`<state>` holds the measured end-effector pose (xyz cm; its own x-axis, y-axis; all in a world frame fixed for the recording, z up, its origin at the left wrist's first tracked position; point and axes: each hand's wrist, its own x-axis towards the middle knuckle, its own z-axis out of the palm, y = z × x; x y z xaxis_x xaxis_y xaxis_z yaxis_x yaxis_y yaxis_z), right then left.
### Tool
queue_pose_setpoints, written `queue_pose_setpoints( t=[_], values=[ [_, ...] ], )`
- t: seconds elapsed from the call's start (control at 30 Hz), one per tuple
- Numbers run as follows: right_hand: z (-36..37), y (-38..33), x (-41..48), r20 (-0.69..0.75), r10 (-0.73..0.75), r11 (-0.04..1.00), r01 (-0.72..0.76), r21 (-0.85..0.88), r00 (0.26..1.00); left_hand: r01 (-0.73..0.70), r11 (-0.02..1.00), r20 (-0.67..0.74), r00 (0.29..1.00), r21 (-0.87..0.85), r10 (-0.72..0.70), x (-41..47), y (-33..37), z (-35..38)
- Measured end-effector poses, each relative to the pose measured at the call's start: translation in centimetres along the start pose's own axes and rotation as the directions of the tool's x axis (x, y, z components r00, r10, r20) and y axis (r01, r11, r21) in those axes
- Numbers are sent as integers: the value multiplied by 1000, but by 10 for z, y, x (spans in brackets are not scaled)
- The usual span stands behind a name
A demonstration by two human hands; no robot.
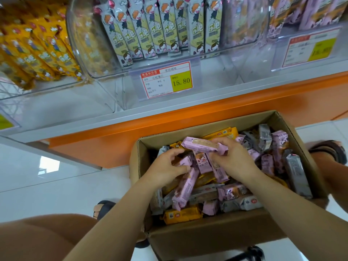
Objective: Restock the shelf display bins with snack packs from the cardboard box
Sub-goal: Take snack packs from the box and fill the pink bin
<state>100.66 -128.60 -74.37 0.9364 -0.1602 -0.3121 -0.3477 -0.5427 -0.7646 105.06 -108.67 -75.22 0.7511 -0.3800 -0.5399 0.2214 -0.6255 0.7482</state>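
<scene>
The cardboard box [207, 240] stands open on the white tiled floor [56, 178], just in front of the shelf unit's orange base [116, 144], and it is heaped with loose snack packs [231, 193] in pink, grey and yellow wrappers lying at all angles. Both arms reach into it from the near side. The right grip [232, 157] is curled round one end of a pink pack [199, 145], held roughly level above the pile near the box's far wall, its other end pointing left. The left grip [165, 166] sits lower and to the left, with fingers bent over and thumb under a second pink pack [186, 160] that still lies among the others. On the shelf beyond the box stand clear plastic display bins: the middle bin [79, 53] holds a row of upright grey-green packs [160, 27] with a cartoon figure on each, the left bin is full of yellow packs [37, 46] lying slantwise, and the right bin [293, 40] holds pink packs, blurred. A red-bordered price tag [165, 81] with a yellow panel reading 15.80 hangs at the front of the middle bin; a like tag [312, 48] hangs at the right bin, its figures too blurred to read. A sandalled foot [103, 208] rests on the floor left of the box and another [331, 150] right of it.
</scene>
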Motion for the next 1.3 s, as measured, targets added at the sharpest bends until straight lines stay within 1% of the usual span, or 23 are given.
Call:
queue_pose_setpoints(
  t=[0.1, 0.17, 0.23, 0.3, 0.37, 0.4, 0.43, 0.5, 0.57, 0.67, 0.73, 0.8, 0.87, 0.93, 1.0, 1.07, 1.13, 1.17, 1.23, 1.3],
  values=[
    [6, 2, -3, 94, 17, 995, -8, -98, 995, 95, 978, 123, 985, 185, -119, -3, -6, -4],
    [7, 0, -8, 154, 31, 992, -11, -127, 988, 90, 934, 172, 972, 347, -158, -6, -7, -2],
    [11, -1, -14, 208, 11, 976, 35, -216, 978, 69, 839, 158, 971, 539, -181, -5, -7, 3],
    [18, 1, -19, 221, -30, 943, 101, -316, 975, 53, 730, 107, 980, 681, -171, -5, -10, 9],
    [23, 5, -18, 203, -61, 920, 134, -369, 977, 25, 668, 30, 997, 744, -71, -5, -16, 12],
    [23, 6, -17, 190, -71, 918, 138, -372, 979, 20, 667, -9, 1000, 745, -19, -6, -17, 12],
    [22, 6, -16, 175, -74, 921, 135, -365, 982, 25, 685, -45, 999, 728, 12, -6, -19, 11],
    [18, 4, -14, 153, -69, 936, 117, -333, 986, 51, 731, -72, 997, 681, -3, -6, -16, 4],
    [15, 4, -12, 145, -69, 948, 110, -298, 987, 47, 739, -21, 999, 672, -45, -5, -14, 0],
    [14, 1, -14, 161, -83, 949, 128, -289, 983, 21, 749, 64, 994, 662, -84, -11, -10, 6],
    [13, 2, -14, 176, -85, 952, 131, -276, 981, 11, 729, 71, 994, 684, -82, -12, -10, 11],
    [10, 3, -13, 186, -78, 963, 123, -241, 979, 30, 756, 51, 995, 654, -83, -12, -8, 10],
    [6, 2, -12, 184, -66, 976, 102, -191, 981, 79, 815, 6, 995, 575, -101, -14, -4, 2],
    [6, 0, -12, 167, -46, 984, 74, -163, 985, 132, 881, -51, 991, 455, -122, -16, 1, -7],
    [8, -3, -13, 157, -29, 987, 53, -150, 987, 159, 946, -107, 985, 282, -134, -19, 6, -10],
    [10, -4, -15, 166, -36, 989, 58, -133, 985, 150, 983, -178, 975, 103, -131, -19, 7, -4],
    [10, -4, -18, 164, -47, 993, 64, -103, 985, 112, 993, -225, 967, -30, -116, -16, 4, 10],
    [9, -3, -19, 152, -31, 996, 42, -73, 988, 101, 992, -234, 965, -75, -116, -15, 2, 16],
    [5, -2, -19, 132, 66, 996, -72, 44, 989, 90, 985, -232, 965, -145, -122, -16, 5, 26],
    [4, -1, -17, 107, 183, 953, -203, 225, 977, 76, 977, -238, 963, -201, -124, -16, 6, 33]
  ],
)
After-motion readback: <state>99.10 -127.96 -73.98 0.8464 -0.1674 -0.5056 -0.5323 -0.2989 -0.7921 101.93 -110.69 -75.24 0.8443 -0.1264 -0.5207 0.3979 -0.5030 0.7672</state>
